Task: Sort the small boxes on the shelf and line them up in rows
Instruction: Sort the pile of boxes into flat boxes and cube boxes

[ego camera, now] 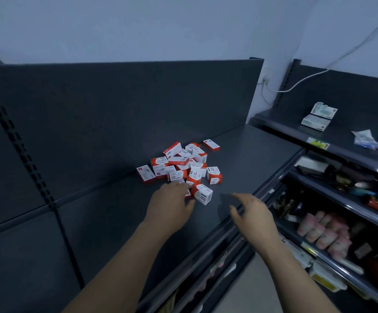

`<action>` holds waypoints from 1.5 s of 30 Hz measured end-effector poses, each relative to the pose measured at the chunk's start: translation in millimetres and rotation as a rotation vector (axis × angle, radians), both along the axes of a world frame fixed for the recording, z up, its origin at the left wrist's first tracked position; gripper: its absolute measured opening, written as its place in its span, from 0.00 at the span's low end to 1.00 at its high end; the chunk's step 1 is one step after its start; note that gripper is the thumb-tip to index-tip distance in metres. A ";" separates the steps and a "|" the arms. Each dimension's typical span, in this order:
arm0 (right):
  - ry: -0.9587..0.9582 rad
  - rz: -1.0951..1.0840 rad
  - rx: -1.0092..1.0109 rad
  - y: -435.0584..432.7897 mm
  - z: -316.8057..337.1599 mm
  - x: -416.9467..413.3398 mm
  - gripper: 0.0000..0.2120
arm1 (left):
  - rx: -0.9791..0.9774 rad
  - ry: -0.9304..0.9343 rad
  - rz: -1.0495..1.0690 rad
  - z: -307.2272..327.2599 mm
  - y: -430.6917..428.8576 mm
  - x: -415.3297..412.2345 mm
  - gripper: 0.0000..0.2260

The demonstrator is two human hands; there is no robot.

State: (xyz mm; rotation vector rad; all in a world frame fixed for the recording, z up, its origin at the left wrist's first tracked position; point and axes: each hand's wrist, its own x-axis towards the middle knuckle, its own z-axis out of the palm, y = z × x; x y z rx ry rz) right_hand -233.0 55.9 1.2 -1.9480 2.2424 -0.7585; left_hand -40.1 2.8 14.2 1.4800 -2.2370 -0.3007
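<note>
Several small red-and-white boxes lie in a loose pile on the dark shelf, against its back panel. One box stands at the pile's near edge, another lies apart at the far right. My left hand reaches to the pile's near edge, and its fingertips touch a small box there. Whether the fingers grip that box I cannot tell. My right hand hovers over the shelf's front right part, fingers spread and relaxed, holding nothing.
A second shelf unit stands at the right with white packets on top and mixed goods on lower shelves. Goods also show on shelves below my shelf's front edge. A white cable hangs on the wall.
</note>
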 end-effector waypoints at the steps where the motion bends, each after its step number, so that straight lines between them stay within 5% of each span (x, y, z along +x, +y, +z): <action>1: -0.007 0.001 0.005 -7.6 0.4 -3.2 0.16 | 0.011 0.015 -0.007 -1.0 -7.4 -5.1 0.14; 5: -0.054 0.024 0.019 -35.4 -1.9 -16.4 0.17 | 0.059 0.012 -0.025 -9.8 -33.2 -24.4 0.13; 10: -0.083 0.069 0.064 -69.8 -4.3 -32.6 0.20 | 0.128 -0.009 -0.021 -22.5 -50.7 -44.3 0.24; 23: -0.096 0.433 0.196 -157.9 -26.5 -53.4 0.24 | 0.144 0.127 0.150 -37.4 -52.5 -67.1 0.24; 37: -0.319 0.612 0.117 -135.2 -7.4 -43.9 0.25 | -0.016 0.419 0.449 -32.8 -1.3 -64.6 0.24; 45: -0.336 0.842 0.087 -101.9 0.2 42.0 0.29 | -0.134 0.370 0.718 -21.2 65.5 0.6 0.28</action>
